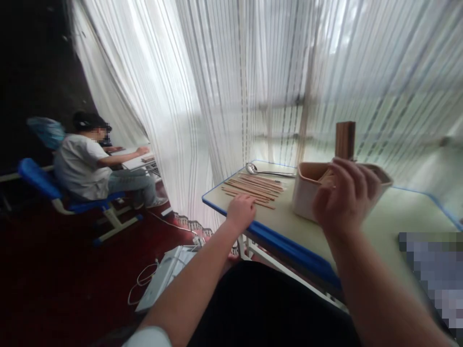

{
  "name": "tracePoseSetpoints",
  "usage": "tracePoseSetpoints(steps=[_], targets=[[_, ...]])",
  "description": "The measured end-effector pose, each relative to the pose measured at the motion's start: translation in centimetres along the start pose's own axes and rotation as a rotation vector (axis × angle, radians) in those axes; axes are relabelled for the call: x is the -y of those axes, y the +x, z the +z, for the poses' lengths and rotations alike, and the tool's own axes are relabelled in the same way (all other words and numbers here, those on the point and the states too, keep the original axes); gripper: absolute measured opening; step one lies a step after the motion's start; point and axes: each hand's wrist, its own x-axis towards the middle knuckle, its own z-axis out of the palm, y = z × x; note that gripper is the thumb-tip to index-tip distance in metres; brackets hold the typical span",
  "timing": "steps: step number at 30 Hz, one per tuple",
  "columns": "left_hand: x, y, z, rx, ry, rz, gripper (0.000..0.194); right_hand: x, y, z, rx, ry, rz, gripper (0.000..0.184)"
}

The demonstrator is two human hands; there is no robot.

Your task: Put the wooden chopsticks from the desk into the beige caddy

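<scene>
My left hand (pixel 241 212) rests at the table's near edge, fingers lying over the closest of several thin wooden chopsticks (pixel 258 185) spread side by side. It does not appear to grip any. My right hand (pixel 345 195) is raised in front of a whitish, open-topped container (pixel 303 197) with a tan rim, hiding part of it. The right fingers are curled around what looks like a bundle of brown chopsticks (pixel 345 140), upright above the knuckles; its lower part is hidden. Behind the loose chopsticks lies a metal slotted ladle (pixel 252 168), its handle reaching toward the container.
The pale table (pixel 278 214) has a blue edge. A pixelated patch (pixel 437 274) covers something at its right. White curtains (pixel 224 86) hang behind. At left, another person (pixel 85 159) sits on a blue chair (pixel 39 178). A white box (pixel 168 270) with cables stands on the floor.
</scene>
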Motion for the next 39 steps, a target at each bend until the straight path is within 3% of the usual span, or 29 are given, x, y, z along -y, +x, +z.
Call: tracePoseSetpoints(steps=[2,4,7,11,16,22,26,29,35,39], targets=[[-0.1,0.5,-0.2,0.008,0.067,0.008,0.025,1.2,-1.2,0.8,0.235,0.136,-0.23,0.035],[0.1,0.8,-0.3,0.038,0.109,0.034,0.021,2.5,-2.6,2.1,0.561,0.2,-0.341,0.025],[0.6,1.0,-0.1,0.049,0.088,0.034,0.021,3.6,-4.4,4.2,0.936,0.092,-0.22,0.024],[0.9,0.8,0.4,0.005,0.015,0.008,0.018,3.3,-5.3,5.6,1.156,-0.052,-0.011,0.021],[0.8,0.8,0.4,0.0,-0.01,0.04,0.02,2.9,-4.8,5.4,1.273,-0.084,0.082,0.026],[1.1,0.7,0.4,0.03,-0.081,0.147,0.021,3.0,-4.5,5.0,1.284,-0.152,0.088,0.028],[1.1,0.7,0.5,-0.007,-0.092,0.15,0.016,3.3,-4.0,4.5,1.199,-0.124,0.127,0.028],[0.9,0.5,0.4,-0.068,-0.105,0.149,0.013,3.5,-3.7,3.9,1.052,-0.078,0.122,0.026],[0.7,0.1,0.3,-0.354,-0.157,0.136,0.016,3.7,-3.1,2.5,0.506,0.073,0.172,0.019],[1.1,-0.2,0.6,-0.456,-0.282,0.202,0.016,3.8,-3.0,2.5,0.469,0.229,0.089,0.027]])
